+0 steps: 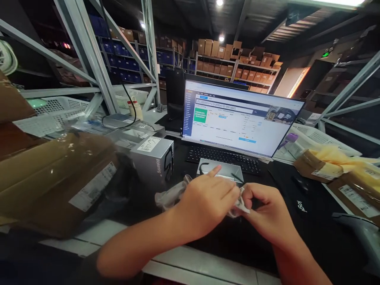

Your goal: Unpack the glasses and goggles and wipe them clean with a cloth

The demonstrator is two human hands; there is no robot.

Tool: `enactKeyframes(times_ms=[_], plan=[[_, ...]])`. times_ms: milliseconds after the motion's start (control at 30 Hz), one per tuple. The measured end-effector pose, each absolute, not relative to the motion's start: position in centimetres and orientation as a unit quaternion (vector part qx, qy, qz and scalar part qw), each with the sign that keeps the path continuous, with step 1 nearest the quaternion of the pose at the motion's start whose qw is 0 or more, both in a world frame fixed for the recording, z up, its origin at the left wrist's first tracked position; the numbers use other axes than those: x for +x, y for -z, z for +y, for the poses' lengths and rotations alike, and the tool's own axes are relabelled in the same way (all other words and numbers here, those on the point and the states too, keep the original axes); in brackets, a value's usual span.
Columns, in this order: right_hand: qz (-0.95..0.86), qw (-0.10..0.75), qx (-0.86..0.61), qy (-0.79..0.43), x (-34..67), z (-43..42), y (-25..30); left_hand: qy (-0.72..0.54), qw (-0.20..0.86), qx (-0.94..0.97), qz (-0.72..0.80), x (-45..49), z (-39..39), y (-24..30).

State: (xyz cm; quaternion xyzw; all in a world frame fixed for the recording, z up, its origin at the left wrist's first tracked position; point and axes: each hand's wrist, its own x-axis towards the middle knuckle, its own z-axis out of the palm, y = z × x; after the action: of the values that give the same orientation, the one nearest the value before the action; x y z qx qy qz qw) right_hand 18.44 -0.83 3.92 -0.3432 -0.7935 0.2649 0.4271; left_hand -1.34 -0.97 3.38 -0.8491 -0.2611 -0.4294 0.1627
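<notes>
1. Clear plastic wrap (170,198): its middle is hidden by the left hand (209,196); contents cannot be made out.
2. Large carton (56,178) at left: blurred, cut off by the left edge.
3. Monitor (237,118): small print unreadable.
4. Grey device (360,233), near right: cut off.
5. Keyboard (192,154): partly hidden behind a small box (221,167).

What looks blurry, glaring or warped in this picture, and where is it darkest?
In the head view, the large carton on the left is smeared and specked with glints; a ceiling light glares against the dark roof; the monitor is bright, its slant perhaps wide-angle distortion, its smallest text illegible; the crumpled clear plastic looks soft-edged.
</notes>
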Motion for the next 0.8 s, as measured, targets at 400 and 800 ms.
enactKeyframes(times_ms=[400, 800], plan=[[-0.554, 0.654, -0.331, -0.395, 18.9, 0.4, -4.3, 0.472, 0.134, -0.772, -0.405, 0.2, -2.0, -1.7], [-0.568, 0.659, -0.351, -0.346, 15.1, -1.6, -2.6, 0.508, 0.181, -0.764, -0.356, 0.9, -1.1, -1.3]])
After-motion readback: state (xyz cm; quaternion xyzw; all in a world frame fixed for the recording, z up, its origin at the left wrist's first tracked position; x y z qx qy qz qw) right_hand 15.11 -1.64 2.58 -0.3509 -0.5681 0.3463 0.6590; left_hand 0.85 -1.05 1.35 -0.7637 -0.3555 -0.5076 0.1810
